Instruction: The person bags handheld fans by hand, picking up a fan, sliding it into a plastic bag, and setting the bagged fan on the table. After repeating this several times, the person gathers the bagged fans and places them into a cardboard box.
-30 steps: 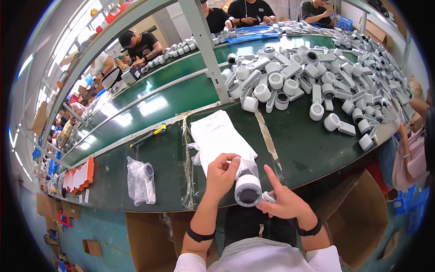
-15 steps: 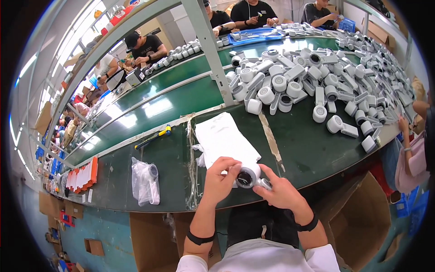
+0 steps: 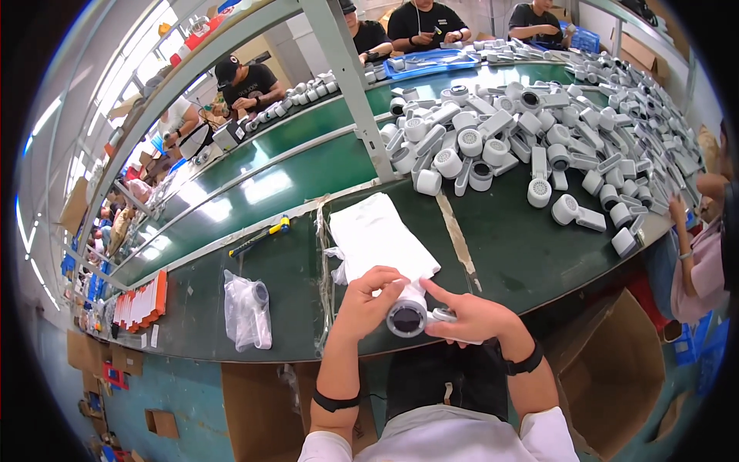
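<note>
A grey-and-white handheld fan (image 3: 416, 305) with a round head and a dark round face is held over the table's near edge. My right hand (image 3: 473, 317) is closed round its handle, with the index finger stretched along the top of the head. My left hand (image 3: 369, 304) has its fingers curled against the left side of the head, the thumb near its top. Just beyond both hands lies a stack of thin white sheets or bags (image 3: 379, 235), whose near edge meets the fan. Left of it lies another handheld fan in a clear plastic bag (image 3: 248, 312).
A large heap of similar fans (image 3: 493, 127) covers the far right of the green table (image 3: 531, 262). A yellow-and-black hand tool (image 3: 262, 234) and a row of orange-and-white boxes (image 3: 142, 300) are at left. Open cardboard boxes (image 3: 608, 369) stand below. Co-workers sit beyond the conveyor (image 3: 262, 181).
The fan has come slightly toward me and left, its dark face turned more upward. My right index finger now reaches over the head. The view has shifted a little.
</note>
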